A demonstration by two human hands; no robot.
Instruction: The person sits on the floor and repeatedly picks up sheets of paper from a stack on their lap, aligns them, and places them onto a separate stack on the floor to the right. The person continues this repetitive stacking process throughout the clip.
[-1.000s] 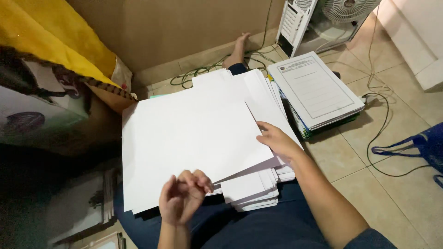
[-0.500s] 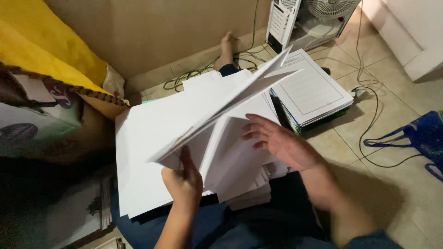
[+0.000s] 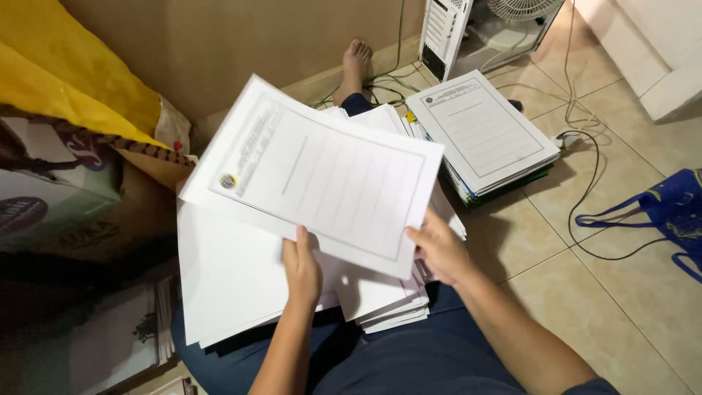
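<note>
I sit on the floor with a thick stack of white paper (image 3: 234, 285) across my lap. Both hands hold up a small sheaf of printed forms (image 3: 322, 175), face up, with ruled lines and a round emblem in one corner. My left hand (image 3: 302, 269) grips its near edge with the thumb on top. At the sheaf's near right corner my right hand (image 3: 437, 247) pinches it. More loose white sheets (image 3: 387, 300) fan out under the sheaf, above my blue trousers (image 3: 409, 358).
A second pile of printed forms (image 3: 486, 132) lies on the tiled floor to the right, over green folders. Behind it stand a computer case (image 3: 446, 29) and a fan. Cables (image 3: 585, 146) trail across the tiles; a blue bag (image 3: 669, 212) is far right. Yellow cloth and a box (image 3: 66, 190) crowd the left.
The sheets were lifted off the stack and turned over. The printed side now faces up, and both hands hold the sheaf flat above my lap.
</note>
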